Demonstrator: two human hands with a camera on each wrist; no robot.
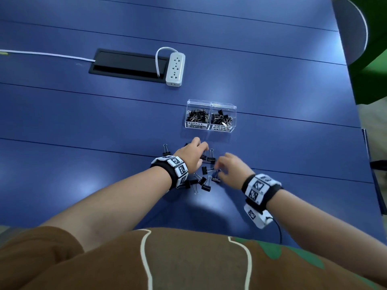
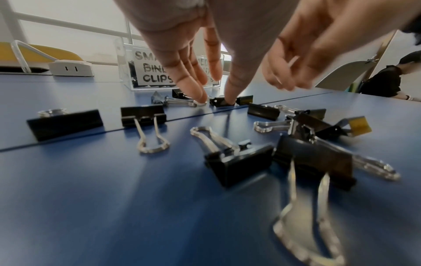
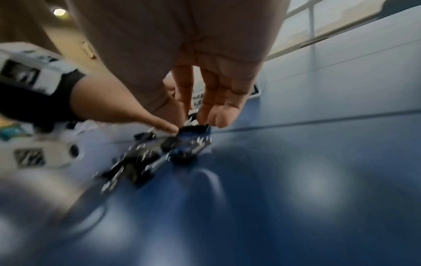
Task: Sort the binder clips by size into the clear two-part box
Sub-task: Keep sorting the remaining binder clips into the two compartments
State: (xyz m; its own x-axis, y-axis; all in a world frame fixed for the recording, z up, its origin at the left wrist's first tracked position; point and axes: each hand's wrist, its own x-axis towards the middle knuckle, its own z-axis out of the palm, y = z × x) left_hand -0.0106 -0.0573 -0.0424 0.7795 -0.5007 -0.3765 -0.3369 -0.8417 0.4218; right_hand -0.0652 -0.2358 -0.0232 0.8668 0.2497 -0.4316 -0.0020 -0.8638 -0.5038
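The clear two-part box stands past my hands; its left part, labelled small, and its right part, labelled medium, each hold black binder clips. Several loose black clips lie on the blue table between my wrists. My left hand reaches down with straight fingers; in the left wrist view its thumb tip rests on a small clip and a fingertip touches a wire handle beside it. My right hand is blurred, its fingers loosely bent just above another clip, and I see nothing held in it.
A white power strip and a black cable hatch lie farther back on the table. A grey chair back stands at the far right corner. A seated person is off to the right.
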